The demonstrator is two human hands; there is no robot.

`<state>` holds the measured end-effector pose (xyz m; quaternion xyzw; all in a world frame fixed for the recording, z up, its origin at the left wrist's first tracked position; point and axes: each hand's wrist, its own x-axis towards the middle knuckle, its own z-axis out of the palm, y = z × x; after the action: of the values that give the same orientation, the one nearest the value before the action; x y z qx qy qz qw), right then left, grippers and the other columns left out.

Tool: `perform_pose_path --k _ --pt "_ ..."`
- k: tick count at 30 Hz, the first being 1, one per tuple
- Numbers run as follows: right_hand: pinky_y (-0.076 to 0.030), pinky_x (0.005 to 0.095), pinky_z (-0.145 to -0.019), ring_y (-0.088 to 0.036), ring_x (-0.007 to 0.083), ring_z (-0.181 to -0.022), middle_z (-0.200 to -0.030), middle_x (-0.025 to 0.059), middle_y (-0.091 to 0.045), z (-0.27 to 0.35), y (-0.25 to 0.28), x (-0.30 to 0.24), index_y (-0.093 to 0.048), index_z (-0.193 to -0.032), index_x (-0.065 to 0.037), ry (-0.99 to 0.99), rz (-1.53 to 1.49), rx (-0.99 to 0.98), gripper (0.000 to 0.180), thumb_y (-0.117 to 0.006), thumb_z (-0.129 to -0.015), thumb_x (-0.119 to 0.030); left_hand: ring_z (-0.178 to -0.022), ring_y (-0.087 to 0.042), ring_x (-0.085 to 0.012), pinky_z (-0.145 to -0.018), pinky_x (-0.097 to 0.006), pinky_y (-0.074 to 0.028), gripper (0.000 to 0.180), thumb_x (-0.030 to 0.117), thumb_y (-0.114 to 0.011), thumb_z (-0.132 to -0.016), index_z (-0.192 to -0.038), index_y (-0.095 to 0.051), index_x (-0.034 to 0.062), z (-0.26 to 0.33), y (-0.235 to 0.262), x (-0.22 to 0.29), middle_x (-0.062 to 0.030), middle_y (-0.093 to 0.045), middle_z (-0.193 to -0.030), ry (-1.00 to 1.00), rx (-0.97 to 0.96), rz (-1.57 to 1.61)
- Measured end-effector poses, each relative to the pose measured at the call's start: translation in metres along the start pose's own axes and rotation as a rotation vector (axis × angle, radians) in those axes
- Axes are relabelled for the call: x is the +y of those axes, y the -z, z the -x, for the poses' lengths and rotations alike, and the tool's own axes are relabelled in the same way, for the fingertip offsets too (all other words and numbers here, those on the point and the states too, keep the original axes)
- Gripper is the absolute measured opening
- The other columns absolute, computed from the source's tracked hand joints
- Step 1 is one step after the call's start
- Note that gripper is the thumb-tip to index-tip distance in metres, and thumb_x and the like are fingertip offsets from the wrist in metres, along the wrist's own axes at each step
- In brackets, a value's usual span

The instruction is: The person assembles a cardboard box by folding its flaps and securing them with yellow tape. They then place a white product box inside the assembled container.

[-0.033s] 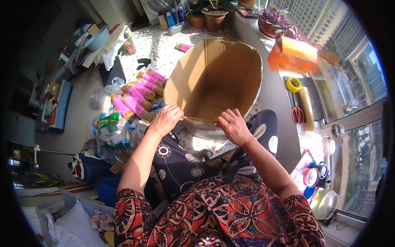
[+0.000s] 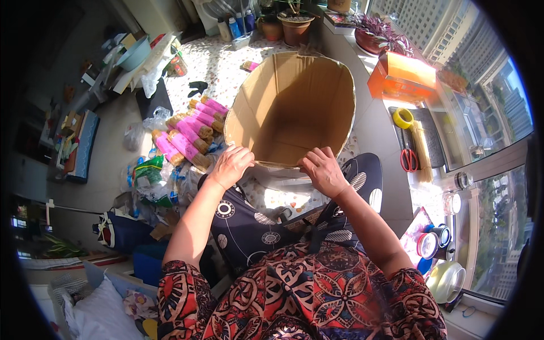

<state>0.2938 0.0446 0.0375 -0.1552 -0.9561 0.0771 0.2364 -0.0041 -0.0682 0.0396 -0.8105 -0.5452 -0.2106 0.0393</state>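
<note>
A large open-topped cardboard box (image 2: 294,107) stands in front of my knees, its rim bent into a rounded shape. My left hand (image 2: 231,167) grips the near rim at the left, fingers curled over the edge. Farther right along the same rim, my right hand (image 2: 323,171) pinches the cardboard between thumb and fingers. Light brown inner walls and the bottom of the box show, and nothing lies inside. Left of the box, several bundles wrapped in pink paper (image 2: 190,129) lie in a pile on the floor.
On the right ledge are an orange box (image 2: 402,78), a roll of yellow tape (image 2: 403,117), red-handled scissors (image 2: 409,160) and a bundle of thin sticks (image 2: 422,150). Potted plants (image 2: 296,28) stand at the back. Plastic bags (image 2: 153,178) lie at the left.
The box's right rim has shifted slightly inward to the left, and its far edge looks a little different. Both hands keep their hold at nearly the same places.
</note>
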Motion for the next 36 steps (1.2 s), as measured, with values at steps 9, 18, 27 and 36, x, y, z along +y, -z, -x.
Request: perform_pose_path --k 9,18,27,36 --pt "-0.043 0.0383 -0.089 -0.055 0.0245 -0.097 -0.095 0.0026 -0.06 -0.024 0.017 0.078 -0.065 -0.096 -0.011 -0.022 0.087 -0.014 0.01 -0.059 -0.088 -0.01 -0.082 -0.062 -0.033 -0.076 -0.044 -0.051 0.013 0.009 -0.071 -0.085 -0.088 -0.06 0.0033 -0.026 -0.05 0.063 -0.0125 -0.059 -0.083 0.215 0.173 0.095" --pt "-0.044 0.039 -0.1 -0.061 0.0263 -0.111 -0.107 0.0048 -0.069 -0.023 0.014 0.086 -0.067 -0.109 -0.011 0.074 0.087 -0.105 0.028 -0.059 -0.083 -0.007 -0.081 -0.065 -0.0318 -0.073 -0.043 -0.053 0.01 0.009 -0.072 -0.084 -0.085 -0.064 0.0027 -0.049 -0.072 0.078 -0.012 -0.061 -0.083 0.288 0.267 0.061" --pt "-0.046 0.0405 -0.1 -0.063 0.0298 -0.111 -0.101 0.0097 -0.072 -0.028 0.019 0.096 -0.071 -0.098 -0.006 0.185 0.058 -0.013 0.014 -0.06 -0.089 -0.007 -0.083 -0.065 -0.0295 -0.072 -0.043 -0.052 0.006 0.008 -0.062 -0.087 -0.082 -0.061 0.0052 -0.069 -0.084 0.093 -0.0105 -0.06 -0.083 0.35 0.31 0.053" --pt "-0.048 0.0395 -0.091 -0.066 0.0277 -0.095 -0.09 0.0076 -0.071 -0.033 0.009 0.094 -0.07 -0.091 -0.007 0.167 -0.061 -0.059 0.013 -0.059 -0.083 -0.006 -0.085 -0.065 -0.0321 -0.073 -0.044 -0.053 0.006 0.01 -0.061 -0.089 -0.089 -0.063 0.0041 -0.08 -0.096 0.101 -0.0127 -0.062 -0.088 0.39 0.309 0.019"
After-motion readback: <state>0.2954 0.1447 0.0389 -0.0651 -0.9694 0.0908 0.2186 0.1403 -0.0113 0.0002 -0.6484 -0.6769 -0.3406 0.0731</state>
